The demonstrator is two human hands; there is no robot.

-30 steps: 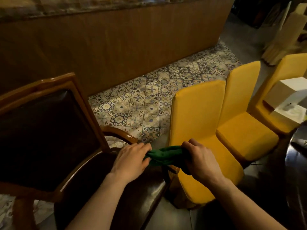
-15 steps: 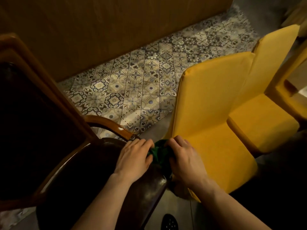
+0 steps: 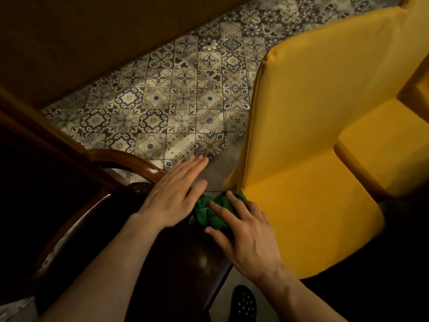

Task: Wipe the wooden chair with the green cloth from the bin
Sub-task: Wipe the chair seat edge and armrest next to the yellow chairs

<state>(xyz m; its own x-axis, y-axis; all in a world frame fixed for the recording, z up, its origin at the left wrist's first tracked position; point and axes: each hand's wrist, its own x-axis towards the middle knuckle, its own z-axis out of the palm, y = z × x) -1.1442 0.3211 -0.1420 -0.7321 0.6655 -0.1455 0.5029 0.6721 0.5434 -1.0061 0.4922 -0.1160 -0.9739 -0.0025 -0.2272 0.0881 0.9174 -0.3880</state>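
Note:
The wooden chair [image 3: 130,162] fills the lower left, with a curved glossy armrest and a dark shiny seat. A bunched green cloth [image 3: 210,211] lies on the seat's front right corner. My right hand [image 3: 246,231] presses down on the cloth, fingers spread over it. My left hand [image 3: 173,194] hovers flat just left of the cloth, fingers straight and apart, holding nothing and blurred by motion. Part of the cloth is hidden under my right palm.
A yellow upholstered chair [image 3: 308,145] stands close on the right, almost touching the cloth's corner. A second yellow chair [image 3: 385,145] sits behind it. Patterned floor tiles [image 3: 176,105] run to a brown wooden panel [image 3: 92,33]. A dark shoe [image 3: 243,303] shows below.
My left hand has let go of the cloth and spread flat. My right hand has moved from gripping the cloth to pressing it on the seat. The view has tilted further down.

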